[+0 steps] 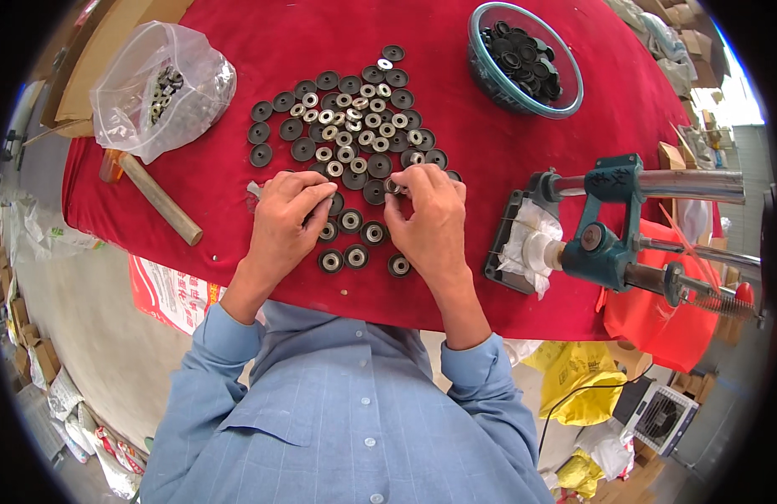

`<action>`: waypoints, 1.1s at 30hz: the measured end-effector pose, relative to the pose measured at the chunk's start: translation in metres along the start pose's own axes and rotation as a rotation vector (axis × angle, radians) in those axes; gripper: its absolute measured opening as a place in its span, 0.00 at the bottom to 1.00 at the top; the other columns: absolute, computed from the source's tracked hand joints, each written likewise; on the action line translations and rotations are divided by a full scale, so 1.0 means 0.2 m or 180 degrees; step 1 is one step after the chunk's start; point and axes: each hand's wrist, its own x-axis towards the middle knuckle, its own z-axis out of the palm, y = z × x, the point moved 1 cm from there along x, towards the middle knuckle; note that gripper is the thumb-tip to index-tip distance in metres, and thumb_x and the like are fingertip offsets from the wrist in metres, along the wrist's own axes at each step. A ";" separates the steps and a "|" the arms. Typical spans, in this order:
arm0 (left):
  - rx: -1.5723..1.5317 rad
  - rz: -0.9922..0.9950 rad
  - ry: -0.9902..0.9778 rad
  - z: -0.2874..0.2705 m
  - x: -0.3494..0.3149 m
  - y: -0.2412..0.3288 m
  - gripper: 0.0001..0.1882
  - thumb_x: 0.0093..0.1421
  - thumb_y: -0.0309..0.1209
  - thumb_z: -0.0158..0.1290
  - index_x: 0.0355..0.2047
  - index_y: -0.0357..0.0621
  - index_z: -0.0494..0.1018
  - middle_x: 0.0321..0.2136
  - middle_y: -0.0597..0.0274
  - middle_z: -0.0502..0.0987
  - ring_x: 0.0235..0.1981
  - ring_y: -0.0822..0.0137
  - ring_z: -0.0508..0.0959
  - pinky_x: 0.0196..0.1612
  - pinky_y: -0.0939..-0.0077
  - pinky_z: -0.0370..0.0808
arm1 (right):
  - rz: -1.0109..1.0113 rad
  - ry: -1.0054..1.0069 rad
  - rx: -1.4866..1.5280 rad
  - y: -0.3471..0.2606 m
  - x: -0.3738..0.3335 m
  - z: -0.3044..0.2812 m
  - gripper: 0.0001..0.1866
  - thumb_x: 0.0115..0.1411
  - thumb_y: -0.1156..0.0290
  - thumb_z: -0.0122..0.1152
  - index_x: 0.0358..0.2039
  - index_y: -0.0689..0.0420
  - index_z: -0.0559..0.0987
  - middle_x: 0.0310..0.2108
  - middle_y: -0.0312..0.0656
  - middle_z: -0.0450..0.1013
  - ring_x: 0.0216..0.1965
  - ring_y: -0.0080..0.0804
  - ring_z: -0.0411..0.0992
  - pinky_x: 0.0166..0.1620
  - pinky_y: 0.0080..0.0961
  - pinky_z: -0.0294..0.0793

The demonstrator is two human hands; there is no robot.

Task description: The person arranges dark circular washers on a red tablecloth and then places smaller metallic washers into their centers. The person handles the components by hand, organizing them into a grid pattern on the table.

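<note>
My left hand [289,214] is at the near left edge of a group of black round discs [302,149]. Its thumb and fingertips are pinched together beside a disc, and what they hold, if anything, is hidden. Across from it my right hand [430,214] pinches a small silver ring-shaped bearing [393,186] between thumb and fingers. Loose silver bearings [345,154] lie scattered over the discs in the middle. Between my hands and nearer to me, several black discs with a bearing seated in the centre [350,221] lie flat on the red cloth.
A clear plastic bag [205,80] with small metal parts stands at the far left, near a wooden stick [163,200]. At the far right is a round tub [475,63] of black discs. A green hand press [603,244] lies on its right-hand side of the red-covered table [237,227].
</note>
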 end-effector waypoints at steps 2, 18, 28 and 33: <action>-0.0024 -0.0019 0.0089 -0.01 0.01 0.01 0.16 0.57 0.17 0.67 0.46 0.42 0.84 0.46 0.57 0.85 0.47 0.56 0.84 0.51 0.62 0.80 | -0.0120 -0.0017 -0.0016 -0.02 0.00 0.01 0.14 0.53 0.77 0.73 0.40 0.54 0.80 0.39 0.39 0.76 0.44 0.40 0.77 0.51 0.42 0.69; 0.0058 0.0104 0.0372 -0.02 -0.06 0.06 0.15 0.56 0.22 0.71 0.44 0.44 0.84 0.42 0.61 0.85 0.43 0.57 0.83 0.48 0.61 0.78 | -0.0764 -0.0094 -0.1018 -0.09 -0.13 0.07 0.16 0.58 0.71 0.67 0.47 0.60 0.86 0.50 0.38 0.77 0.50 0.34 0.75 0.53 0.39 0.68; 0.0253 0.0372 0.0053 0.02 -0.06 0.08 0.16 0.58 0.23 0.70 0.47 0.39 0.85 0.45 0.60 0.83 0.45 0.56 0.83 0.50 0.58 0.78 | -0.0464 -0.0025 -0.0997 -0.13 -0.18 0.07 0.20 0.58 0.72 0.64 0.52 0.61 0.85 0.52 0.37 0.78 0.51 0.35 0.74 0.53 0.37 0.68; 0.0307 0.0325 -0.0020 0.01 -0.11 0.07 0.18 0.63 0.24 0.66 0.53 0.37 0.84 0.52 0.55 0.81 0.50 0.52 0.82 0.52 0.59 0.79 | -0.0061 0.0386 -0.0644 -0.03 -0.17 -0.08 0.23 0.53 0.79 0.66 0.52 0.56 0.85 0.50 0.35 0.78 0.50 0.35 0.75 0.54 0.39 0.67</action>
